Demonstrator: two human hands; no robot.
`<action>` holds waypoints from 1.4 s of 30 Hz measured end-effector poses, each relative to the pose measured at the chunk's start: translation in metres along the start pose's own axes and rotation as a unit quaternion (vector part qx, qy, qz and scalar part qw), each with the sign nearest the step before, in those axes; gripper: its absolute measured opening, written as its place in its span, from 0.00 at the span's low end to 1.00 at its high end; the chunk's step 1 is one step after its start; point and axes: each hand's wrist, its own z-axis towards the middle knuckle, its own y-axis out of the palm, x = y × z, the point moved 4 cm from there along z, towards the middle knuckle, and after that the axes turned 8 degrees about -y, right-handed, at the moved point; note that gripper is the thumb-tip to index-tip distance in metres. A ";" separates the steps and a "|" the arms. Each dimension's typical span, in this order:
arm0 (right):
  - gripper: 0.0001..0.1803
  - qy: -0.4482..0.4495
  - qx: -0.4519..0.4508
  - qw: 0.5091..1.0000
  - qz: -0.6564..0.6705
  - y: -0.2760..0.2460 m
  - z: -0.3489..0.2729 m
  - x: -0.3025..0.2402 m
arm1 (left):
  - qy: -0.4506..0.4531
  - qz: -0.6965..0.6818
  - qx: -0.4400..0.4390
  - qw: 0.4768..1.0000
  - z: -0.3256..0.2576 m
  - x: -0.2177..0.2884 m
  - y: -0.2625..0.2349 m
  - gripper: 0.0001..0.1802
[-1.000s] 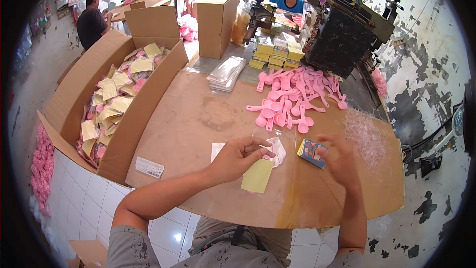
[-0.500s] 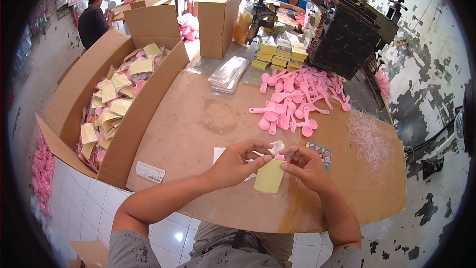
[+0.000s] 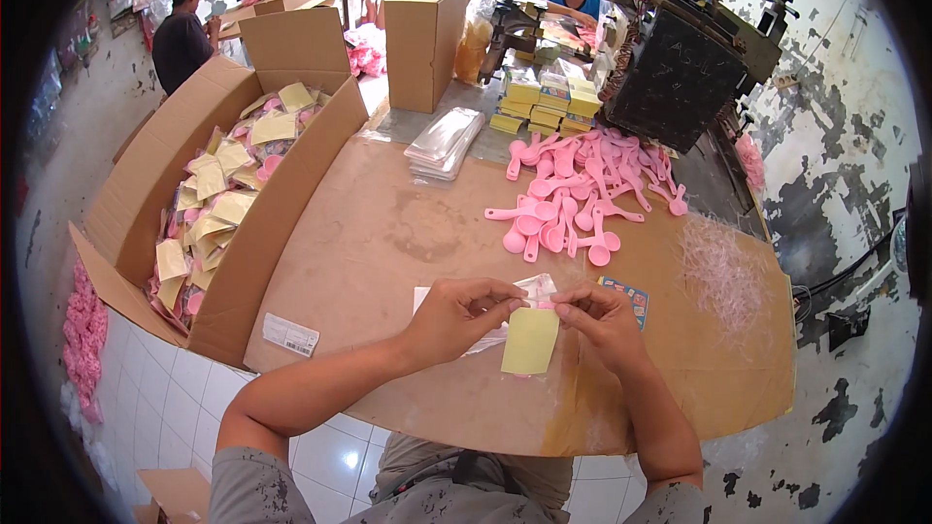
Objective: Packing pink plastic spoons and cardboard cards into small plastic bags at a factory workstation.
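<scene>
A clear plastic bag (image 3: 536,285) with a pale yellow card (image 3: 530,342) hangs between my two hands over the near part of the table. A bit of pink shows just above the card, and the bag's flap sticks up behind my fingers. My left hand (image 3: 473,315) pinches the bag's upper left side. On the right side, my right hand (image 3: 599,318) pinches it between thumb and fingers. Just beyond my right hand lies a blue printed card (image 3: 633,299). White sheets or bags lie partly hidden under my left hand. Farther off is a heap of pink measuring spoons (image 3: 582,194).
A tall carton (image 3: 254,257) full of packed bags stands at the left. Flat clear bags (image 3: 447,143) and stacked cards (image 3: 549,97) lie toward the back. Thin plastic strips (image 3: 723,267) are piled at right, below a black machine (image 3: 670,68). Two people work farther back.
My fingers have shifted slightly along the bag's top, and more of its clear flap shows above them. The card hangs a little straighter.
</scene>
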 end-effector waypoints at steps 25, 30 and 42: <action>0.11 -0.071 -0.066 0.995 -0.010 -0.011 0.004 0.010 | 0.099 0.097 -0.036 0.990 0.005 0.004 -0.008 0.11; 0.11 -0.069 -0.070 0.995 0.024 -0.014 0.006 0.021 | 0.091 0.091 -0.030 0.991 0.004 0.015 -0.008 0.11; 0.10 -0.060 -0.089 0.994 -0.011 -0.011 0.002 0.022 | 0.107 0.428 0.034 0.897 0.089 0.025 -0.062 0.10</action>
